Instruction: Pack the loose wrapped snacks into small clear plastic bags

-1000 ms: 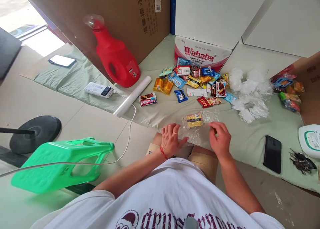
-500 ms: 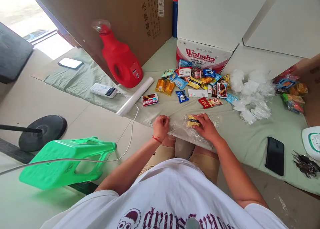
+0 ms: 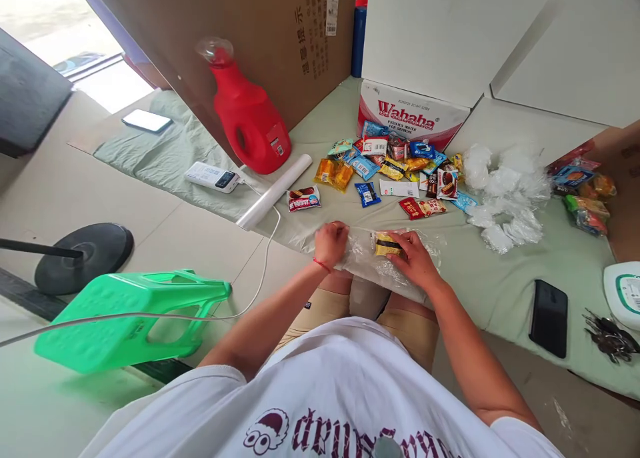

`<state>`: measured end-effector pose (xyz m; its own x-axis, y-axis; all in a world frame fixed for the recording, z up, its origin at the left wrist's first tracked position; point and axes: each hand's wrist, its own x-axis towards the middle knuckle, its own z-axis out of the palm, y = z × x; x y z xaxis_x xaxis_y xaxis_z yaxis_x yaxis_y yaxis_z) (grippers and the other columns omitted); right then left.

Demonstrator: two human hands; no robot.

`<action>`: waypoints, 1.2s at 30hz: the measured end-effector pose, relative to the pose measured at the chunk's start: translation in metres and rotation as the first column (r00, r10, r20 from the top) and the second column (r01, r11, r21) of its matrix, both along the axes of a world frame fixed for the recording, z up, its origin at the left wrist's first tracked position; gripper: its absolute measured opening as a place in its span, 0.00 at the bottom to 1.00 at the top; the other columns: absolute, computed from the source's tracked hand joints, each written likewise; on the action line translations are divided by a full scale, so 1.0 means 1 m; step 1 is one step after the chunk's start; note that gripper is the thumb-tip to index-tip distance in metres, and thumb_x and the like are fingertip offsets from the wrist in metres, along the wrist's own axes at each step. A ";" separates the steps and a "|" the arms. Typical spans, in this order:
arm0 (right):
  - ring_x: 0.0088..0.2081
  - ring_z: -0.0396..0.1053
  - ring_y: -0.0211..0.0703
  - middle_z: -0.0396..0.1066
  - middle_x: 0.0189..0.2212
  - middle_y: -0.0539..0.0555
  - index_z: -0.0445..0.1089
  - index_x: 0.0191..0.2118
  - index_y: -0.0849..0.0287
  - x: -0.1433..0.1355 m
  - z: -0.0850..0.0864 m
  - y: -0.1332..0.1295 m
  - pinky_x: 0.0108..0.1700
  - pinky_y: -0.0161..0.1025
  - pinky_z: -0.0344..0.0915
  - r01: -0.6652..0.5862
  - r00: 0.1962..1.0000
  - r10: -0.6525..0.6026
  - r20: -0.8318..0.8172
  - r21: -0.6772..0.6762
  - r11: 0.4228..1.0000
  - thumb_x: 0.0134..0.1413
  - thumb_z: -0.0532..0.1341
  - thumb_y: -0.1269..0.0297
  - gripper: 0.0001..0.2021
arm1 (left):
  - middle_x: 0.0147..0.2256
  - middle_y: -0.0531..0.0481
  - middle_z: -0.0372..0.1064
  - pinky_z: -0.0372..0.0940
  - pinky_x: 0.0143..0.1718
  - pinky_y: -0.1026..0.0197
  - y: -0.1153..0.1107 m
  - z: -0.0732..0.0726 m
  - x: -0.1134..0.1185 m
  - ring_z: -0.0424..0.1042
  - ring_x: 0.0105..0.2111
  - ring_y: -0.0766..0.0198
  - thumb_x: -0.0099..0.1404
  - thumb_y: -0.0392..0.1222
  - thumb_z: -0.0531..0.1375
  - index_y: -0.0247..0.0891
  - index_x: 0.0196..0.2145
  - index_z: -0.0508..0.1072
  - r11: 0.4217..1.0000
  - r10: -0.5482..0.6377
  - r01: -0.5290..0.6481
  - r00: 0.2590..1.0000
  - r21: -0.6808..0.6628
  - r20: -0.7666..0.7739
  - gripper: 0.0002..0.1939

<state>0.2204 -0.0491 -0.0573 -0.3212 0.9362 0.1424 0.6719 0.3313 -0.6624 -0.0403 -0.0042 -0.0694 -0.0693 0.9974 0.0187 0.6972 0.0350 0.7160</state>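
Observation:
A yellow snack packet with a dark band lies on a sheet of clear plastic film at the edge of the cloth-covered surface, close to my body. My right hand has its fingers on the packet's right side, holding it against the film. On the left end of the film, my left hand is closed, its fingers pinching the film's edge. Beyond both hands lies a pile of small wrapped snacks, with a red and white packet apart on the left.
A film roll, power bank and red jug are at the left. Crumpled clear film lies right of the snacks, a black phone and keys at the right. A green stool is on the floor.
My left hand has moved slightly right and away from my body, towards the packet. My right hand stays on the yellow packet. The whole view has shifted a little.

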 end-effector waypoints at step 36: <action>0.50 0.66 0.53 0.71 0.47 0.60 0.76 0.46 0.51 0.000 0.022 -0.036 0.54 0.51 0.65 0.133 0.967 -0.172 0.189 0.203 0.970 0.72 0.49 0.60 0.17 | 0.52 0.46 0.77 0.59 0.58 0.49 -0.002 0.008 0.050 0.69 0.59 0.54 0.69 0.34 0.56 0.42 0.41 0.79 0.666 -0.617 0.697 0.714 0.264 -0.329 0.12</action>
